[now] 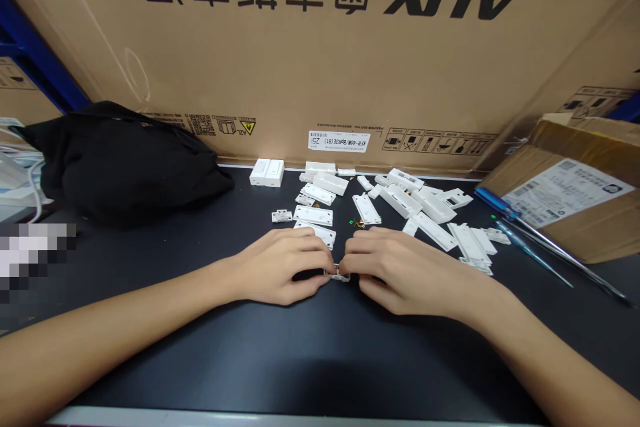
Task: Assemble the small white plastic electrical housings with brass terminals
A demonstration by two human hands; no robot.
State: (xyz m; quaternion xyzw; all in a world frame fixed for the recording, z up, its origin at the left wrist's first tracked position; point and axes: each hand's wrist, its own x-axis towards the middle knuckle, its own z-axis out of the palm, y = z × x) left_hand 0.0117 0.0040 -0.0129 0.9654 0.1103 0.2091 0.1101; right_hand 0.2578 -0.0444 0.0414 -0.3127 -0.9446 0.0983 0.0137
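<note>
A carton (310, 67) is standing along the far edge of a black table (275, 360), its large "AUX" lettering showing upside down. A black bag (135, 167) is slumping on the table's left side, and a smaller box (575, 200) is sitting at the right. The left hand (290, 263) and the right hand (395, 267) are facing each other just apart near the middle, both pinching one small part (337, 274) with their fingertips. Two screwdrivers are lying by the box: a long one with a blue handle (495, 203), and beside it a shorter, light-blue one (534, 252). A white block (267, 172) is standing near the carton, right of the bag. White covers (400, 201) are lying heaped beyond the right hand, while flat white plates (313, 215) are lying in a loose column beyond the left. The pinched part is showing its pale near edge between the hands; the fingers are hiding much of it. Tiny brass-coloured bits (359, 223) are lying just beyond the right hand's fingers.
</note>
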